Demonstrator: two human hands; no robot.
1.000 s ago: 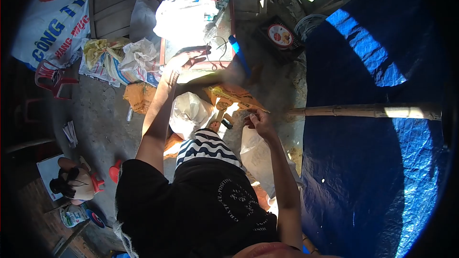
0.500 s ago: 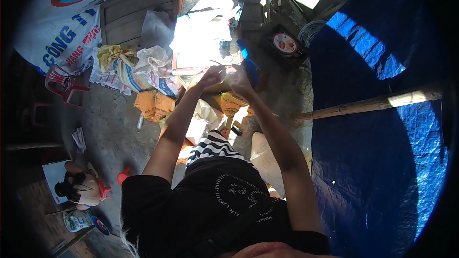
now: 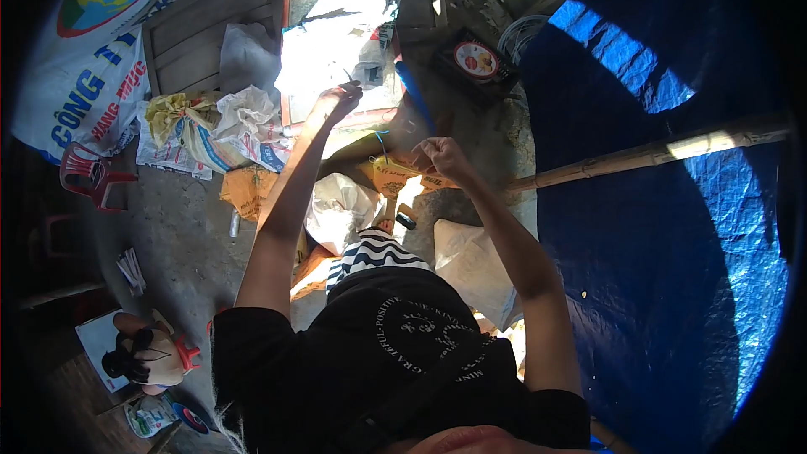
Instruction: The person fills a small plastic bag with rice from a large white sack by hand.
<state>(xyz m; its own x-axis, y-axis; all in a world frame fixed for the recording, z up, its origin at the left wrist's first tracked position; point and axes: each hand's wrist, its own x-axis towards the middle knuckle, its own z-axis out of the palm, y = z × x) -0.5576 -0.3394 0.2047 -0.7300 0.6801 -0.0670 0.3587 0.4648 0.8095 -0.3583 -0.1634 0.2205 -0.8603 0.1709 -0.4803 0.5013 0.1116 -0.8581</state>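
Observation:
My left hand [image 3: 340, 99] is over the near part of a bright, sunlit table [image 3: 391, 92] with a reddish edge. Its fingers are closed; a thin dark sliver shows by the fingertips, too small to name. White sheets [image 3: 324, 42], washed out by the sun, lie on the table just beyond this hand. Lower and to the right, my right hand [image 3: 441, 155] hangs off the table's near corner with curled fingers. Whatever it may hold is too small to make out. A blue strip [image 3: 382, 141] dangles at the table's near edge, between my hands.
Sacks [image 3: 248, 122] crowd the table's left side, and orange bags [image 3: 250, 192] lie on the floor. A bamboo pole [image 3: 622, 161] crosses a blue tarp [image 3: 639, 269] at right. A red chair [image 3: 94, 175] stands far left. Another person [image 3: 151, 353] sits low at bottom left.
My hands were close together at the table's near edge and have parted. The left moved up and left over the table; the right moved down and right, off it.

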